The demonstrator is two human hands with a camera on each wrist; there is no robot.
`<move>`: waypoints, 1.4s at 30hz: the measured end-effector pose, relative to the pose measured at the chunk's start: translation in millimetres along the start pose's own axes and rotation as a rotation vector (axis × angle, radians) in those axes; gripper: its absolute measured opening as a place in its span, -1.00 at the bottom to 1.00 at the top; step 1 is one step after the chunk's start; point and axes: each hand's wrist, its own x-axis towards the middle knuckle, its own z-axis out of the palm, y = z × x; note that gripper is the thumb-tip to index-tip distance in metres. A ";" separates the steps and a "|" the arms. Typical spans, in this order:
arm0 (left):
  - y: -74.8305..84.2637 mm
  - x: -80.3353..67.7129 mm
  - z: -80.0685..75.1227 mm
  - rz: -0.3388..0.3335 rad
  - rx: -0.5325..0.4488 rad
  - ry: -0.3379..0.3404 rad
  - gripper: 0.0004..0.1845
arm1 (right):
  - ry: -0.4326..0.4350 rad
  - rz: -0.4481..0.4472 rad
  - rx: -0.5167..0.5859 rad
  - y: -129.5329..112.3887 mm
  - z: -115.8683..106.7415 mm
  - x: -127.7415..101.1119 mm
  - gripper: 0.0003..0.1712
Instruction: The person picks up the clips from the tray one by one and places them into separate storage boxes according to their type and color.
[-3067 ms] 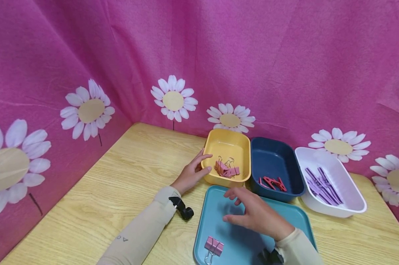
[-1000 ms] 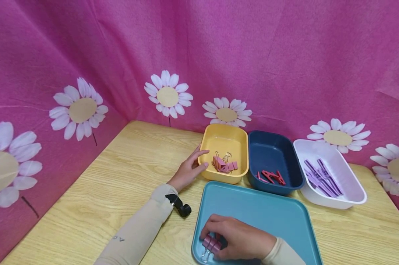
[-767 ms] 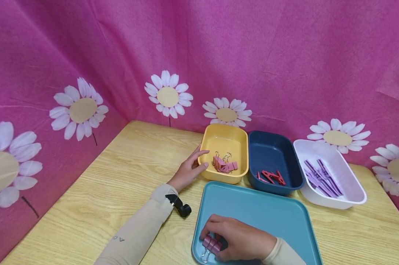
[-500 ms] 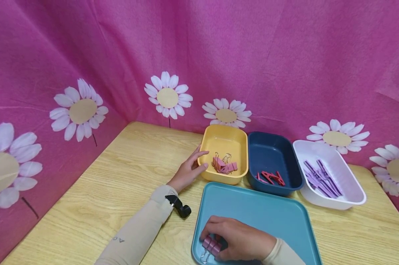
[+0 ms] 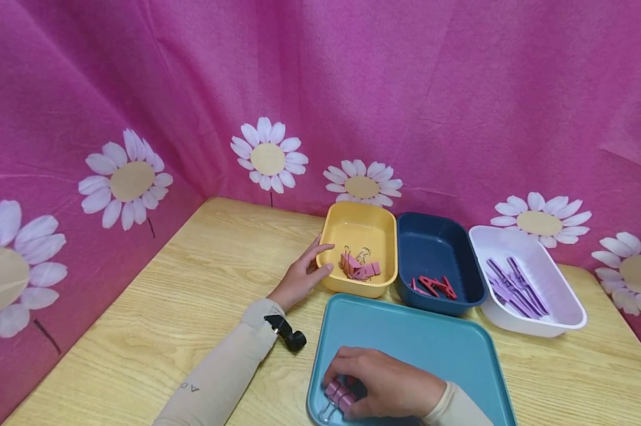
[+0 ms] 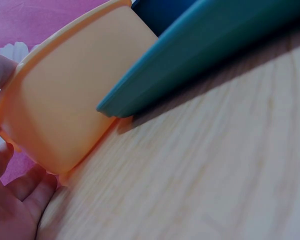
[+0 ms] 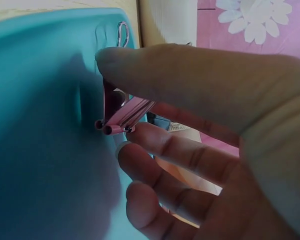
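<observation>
My right hand [image 5: 376, 381] reaches into the front left corner of the teal tray [image 5: 448, 349] and pinches a pink binder clip [image 5: 337, 394] there. In the right wrist view the thumb and fingers close on the pink binder clip [image 7: 122, 114], its wire loop lying on the teal tray [image 7: 35, 150]. My left hand [image 5: 301, 275] rests against the left wall of the yellow bin [image 5: 359, 228], fingers fairly straight. The left wrist view shows the yellow bin [image 6: 75, 100] against my left hand [image 6: 12, 205]. Several pink binder clips [image 5: 359, 268] lie inside the bin.
A dark blue bin [image 5: 437, 239] with red clips [image 5: 433, 286] stands right of the yellow one. A white bin [image 5: 557, 284] with purple sticks [image 5: 509, 287] is further right. All sit on a wooden table [image 5: 193, 284], walled by pink flowered cloth [image 5: 320, 89].
Three seconds ago my right hand hovered over the tray's middle; it has since dropped to the front left corner and taken hold of the pink clip. The left hand has stayed put.
</observation>
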 end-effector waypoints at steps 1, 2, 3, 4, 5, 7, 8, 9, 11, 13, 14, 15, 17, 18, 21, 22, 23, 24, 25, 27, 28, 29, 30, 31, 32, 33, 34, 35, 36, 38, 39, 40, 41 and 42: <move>0.3 -0.2 -0.1 -0.003 0.000 0.000 -0.53 | 0.000 0.009 0.003 -0.1 -0.3 0.0 -0.61; 0.4 -0.4 -0.3 -0.004 0.001 0.000 -0.53 | 0.000 0.017 0.007 -0.1 -0.7 0.0 -0.61; 0.6 -0.6 -0.4 -0.003 -0.001 -0.001 -0.53 | 0.002 0.021 0.008 -0.2 -1.1 -0.1 -0.61; 0.4 -0.5 -0.4 -0.002 -0.003 -0.003 -0.53 | 0.005 0.022 0.005 -0.2 -1.5 -0.3 -0.60; 0.5 -0.6 -0.4 -0.002 -0.004 -0.004 -0.53 | 0.007 0.024 0.008 -0.2 -2.0 -0.4 -0.60; 0.0 -0.3 -0.4 0.003 -0.012 -0.007 -0.52 | 0.013 0.015 -0.001 0.0 -2.8 -1.1 -0.60; -0.3 -0.3 -0.4 0.011 -0.018 -0.008 -0.52 | 0.014 0.011 0.000 0.3 -3.2 -1.4 -0.60; -0.5 -0.3 -0.3 0.017 -0.022 -0.009 -0.52 | 0.016 0.009 0.000 0.6 -3.6 -1.7 -0.60; -1.0 -0.1 -0.1 0.027 -0.027 -0.010 -0.51 | 0.015 0.009 0.004 1.3 -4.4 -2.1 -0.60; -1.7 0.0 -0.1 0.045 -0.035 -0.010 -0.51 | 0.015 0.015 0.013 1.8 -5.4 -2.6 -0.61; -1.8 -0.1 -0.1 0.048 -0.037 -0.011 -0.51 | 0.016 0.020 0.019 1.9 -5.8 -2.8 -0.61; -2.1 0.0 0.0 0.048 -0.039 -0.012 -0.51 | 0.017 0.025 0.023 1.9 -6.3 -2.9 -0.61; -2.7 0.0 0.3 0.048 -0.045 -0.015 -0.51 | 0.019 0.037 0.035 1.8 -7.6 -3.4 -0.61; -3.1 0.1 0.5 0.050 -0.048 -0.016 -0.51 | 0.020 0.041 0.041 1.7 -8.2 -3.7 -0.62; -3.6 0.3 0.9 0.050 -0.052 -0.016 -0.51 | 0.030 0.059 0.056 0.6 -10.6 -4.6 -0.62; -3.5 0.4 0.9 0.052 -0.054 -0.016 -0.51 | 0.032 0.068 0.064 0.1 -11.6 -4.9 -0.62; -3.3 0.5 0.8 0.053 -0.056 -0.015 -0.51 | 0.035 0.075 0.071 -0.4 -12.5 -5.1 -0.62; -3.8 0.9 0.7 0.053 -0.055 -0.015 -0.51 | 0.038 0.085 0.078 -0.9 -13.5 -5.3 -0.62; -3.6 0.9 0.3 0.054 -0.057 -0.014 -0.51 | 0.042 0.092 0.083 -1.3 -14.5 -5.4 -0.62; -3.6 1.4 -0.3 0.060 -0.064 -0.013 -0.50 | 0.050 0.098 0.086 -1.9 -16.5 -5.4 -0.63; -3.2 1.2 -0.5 0.064 -0.066 -0.013 -0.50 | 0.057 0.094 0.082 -2.1 -17.4 -5.6 -0.63; -3.2 1.3 -0.7 0.068 -0.071 -0.014 -0.49 | 0.064 0.089 0.078 -2.2 -18.3 -5.9 -0.63; -3.0 1.1 -0.9 0.072 -0.074 -0.014 -0.49 | 0.073 0.082 0.073 -2.4 -19.3 -6.1 -0.63; -2.3 0.5 -1.1 0.077 -0.077 -0.013 -0.49 | 0.081 0.074 0.065 -2.5 -20.1 -6.3 -0.63; -2.6 0.7 -1.1 0.077 -0.076 -0.014 -0.49 | 0.088 0.067 0.059 -2.8 -21.0 -6.4 -0.63; -2.5 0.5 -1.3 0.074 -0.072 -0.015 -0.49 | 0.095 0.062 0.054 -3.0 -21.9 -6.7 -0.63; -2.6 0.4 -1.4 0.069 -0.067 -0.014 -0.50 | 0.100 0.060 0.053 -3.4 -22.9 -6.8 -0.62; -3.0 0.3 -1.4 0.068 -0.064 -0.014 -0.50 | 0.104 0.060 0.053 -3.9 -24.1 -7.0 -0.62; -3.1 0.1 -1.5 0.061 -0.057 -0.013 -0.50 | 0.107 0.061 0.054 -4.4 -25.1 -7.2 -0.62; -4.3 0.6 -1.4 0.050 -0.044 -0.013 -0.51 | 0.114 0.063 0.057 -5.3 -27.4 -7.5 -0.63; -4.7 0.4 -1.3 0.050 -0.042 -0.013 -0.52 | 0.118 0.068 0.059 -5.7 -28.7 -7.8 -0.63; -5.3 0.6 -1.2 0.050 -0.041 -0.013 -0.52 | 0.122 0.071 0.058 -6.1 -30.1 -8.0 -0.63; -5.8 0.6 -1.2 0.051 -0.040 -0.012 -0.52 | 0.125 0.074 0.058 -6.4 -31.4 -8.1 -0.63; -6.4 0.9 -1.1 0.050 -0.039 -0.012 -0.53 | 0.127 0.074 0.060 -6.8 -32.6 -8.2 -0.64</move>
